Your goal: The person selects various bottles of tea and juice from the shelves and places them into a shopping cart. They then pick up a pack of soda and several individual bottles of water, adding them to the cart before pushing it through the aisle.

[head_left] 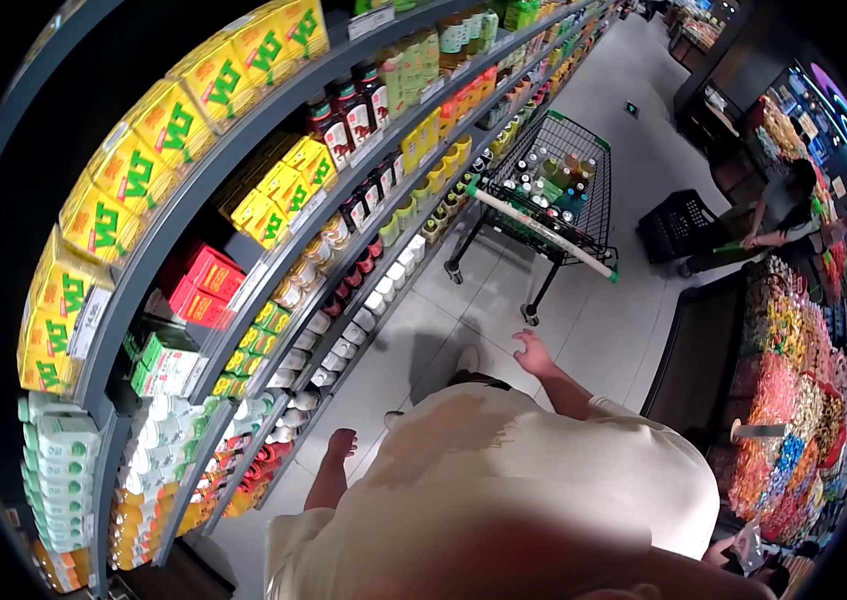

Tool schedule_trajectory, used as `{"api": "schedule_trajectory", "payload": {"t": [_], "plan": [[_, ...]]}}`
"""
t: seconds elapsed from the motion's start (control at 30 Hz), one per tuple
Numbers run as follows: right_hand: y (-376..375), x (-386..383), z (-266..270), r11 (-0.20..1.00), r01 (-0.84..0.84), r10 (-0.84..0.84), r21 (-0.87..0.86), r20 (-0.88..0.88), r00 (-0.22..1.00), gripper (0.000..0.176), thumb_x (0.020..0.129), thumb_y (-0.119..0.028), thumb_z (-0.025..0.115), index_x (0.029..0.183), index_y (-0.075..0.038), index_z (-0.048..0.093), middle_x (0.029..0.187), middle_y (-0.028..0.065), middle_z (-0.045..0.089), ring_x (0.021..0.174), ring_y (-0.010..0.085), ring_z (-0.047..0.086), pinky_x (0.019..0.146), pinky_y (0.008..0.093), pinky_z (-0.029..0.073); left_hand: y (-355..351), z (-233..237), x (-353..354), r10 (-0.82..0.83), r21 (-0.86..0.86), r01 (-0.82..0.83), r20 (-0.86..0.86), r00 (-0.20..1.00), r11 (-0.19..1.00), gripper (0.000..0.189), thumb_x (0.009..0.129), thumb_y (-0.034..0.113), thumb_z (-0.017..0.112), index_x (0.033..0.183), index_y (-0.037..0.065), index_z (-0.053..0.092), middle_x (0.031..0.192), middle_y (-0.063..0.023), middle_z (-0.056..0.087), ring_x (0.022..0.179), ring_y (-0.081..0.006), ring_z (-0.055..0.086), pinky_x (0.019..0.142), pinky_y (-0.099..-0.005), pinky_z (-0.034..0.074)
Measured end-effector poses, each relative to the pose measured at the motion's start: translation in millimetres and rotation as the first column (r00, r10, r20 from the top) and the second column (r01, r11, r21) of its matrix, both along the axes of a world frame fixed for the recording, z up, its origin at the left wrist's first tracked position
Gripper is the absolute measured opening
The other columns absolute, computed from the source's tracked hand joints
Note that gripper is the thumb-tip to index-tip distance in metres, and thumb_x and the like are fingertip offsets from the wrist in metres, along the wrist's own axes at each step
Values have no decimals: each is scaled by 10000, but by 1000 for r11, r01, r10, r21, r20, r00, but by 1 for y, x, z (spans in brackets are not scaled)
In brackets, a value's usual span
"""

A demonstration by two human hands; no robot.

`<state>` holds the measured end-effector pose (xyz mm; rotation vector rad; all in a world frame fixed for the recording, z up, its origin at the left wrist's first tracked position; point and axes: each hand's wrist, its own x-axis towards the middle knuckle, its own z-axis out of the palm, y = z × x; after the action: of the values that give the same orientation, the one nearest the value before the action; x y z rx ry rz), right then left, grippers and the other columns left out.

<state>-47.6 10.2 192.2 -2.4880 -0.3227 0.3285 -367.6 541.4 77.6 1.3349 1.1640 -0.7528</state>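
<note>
Fingers of right hand (pixel 535 353) part-spread, nothing held; left hand (pixel 343 443) loosely curled, hold cannot be told. Cart (pixel 543 232) with bottles (pixel 550 188) located upper centre, untouched. Judged risk: cart could be rolled into shelf (pixel 168 228) by stray bump, bottles toppled.

At centre, the shopping cart (pixel 580 131) is black wire mesh with green corners and a pale handle (pixel 543 231) ending in green, on pale grey floor tiles (pixel 423 320) ruled by darker seams. On the left, bright yellow cartons (pixel 175 122) carry large green letters, near plain red boxes (pixel 205 287); on the right, wrapped sweets (pixel 788 400) mix pink, orange, gold and blue. The near shirt (pixel 583 450) is cream with a tan patch.
</note>
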Motion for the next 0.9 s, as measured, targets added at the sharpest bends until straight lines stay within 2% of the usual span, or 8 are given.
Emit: {"api": "schedule_trajectory", "payload": {"t": [0.23,0.3,0.4,0.43,0.47,0.7,0.73,0.9], "plan": [[-94,104,87,929,369,-333,36,516,789,414,726,-12,647,1137,-50,617,1189,176,606,1153,385,564,1005,463,472,-48,37,120,-610,217,570,279,742,792,243,936,281,577,1059,89,660,886,-55,685,664,-204,634,547,-384,521],[-110,134,113,920,391,-323,5,575,752,454,733,-33,663,1181,-59,597,1194,166,607,1169,382,555,1013,449,472,-48,4,174,-788,399,684,396,472,611,254,930,277,593,1037,66,685,840,-57,686,652,-190,646,530,-360,521],[-137,172,99,889,419,-314,-182,422,850,478,743,-99,704,1206,-85,588,1212,154,613,1185,361,567,1048,487,450,-82,36,269,-567,230,518,323,758,824,260,934,291,598,988,55,693,787,-54,675,632,-153,647,511,-306,512],[-143,181,91,877,404,-279,-261,406,870,480,738,-134,714,1200,-95,590,1214,149,614,1183,350,572,1055,503,435,-72,-11,298,-310,23,358,556,771,933,252,952,288,574,982,64,684,771,-40,661,608,-142,618,520,-301,503],[-149,190,81,860,381,-242,-339,386,890,485,733,-170,724,1194,-104,592,1216,143,615,1181,340,578,1063,520,420,-106,47,328,-596,440,407,510,620,800,234,962,277,563,982,73,676,761,-19,647,602,-124,588,526,-300,489],[-152,225,83,834,279,-250,-476,125,960,431,747,-272,739,1133,-122,619,1128,115,679,1114,315,637,982,515,444,-189,77,515,-490,380,331,789,372,863,204,948,155,677,1133,68,670,972,-65,708,866,-152,649,706,-302,503],[-152,227,82,836,278,-263,-473,99,960,421,748,-268,738,1127,-127,622,1107,111,686,1099,316,644,966,512,447,-222,162,519,-707,632,320,655,265,706,212,961,162,676,1131,41,648,976,-86,711,894,-175,664,784,-320,524],[-149,231,79,818,293,-250,-495,153,956,322,759,-254,735,1052,-153,648,994,77,706,1018,301,665,862,496,451,-271,237,590,-873,884,142,464,-152,445,413,834,107,705,1232,65,604,1232,-157,661,1161,-347,612,985,-441,484]]}}
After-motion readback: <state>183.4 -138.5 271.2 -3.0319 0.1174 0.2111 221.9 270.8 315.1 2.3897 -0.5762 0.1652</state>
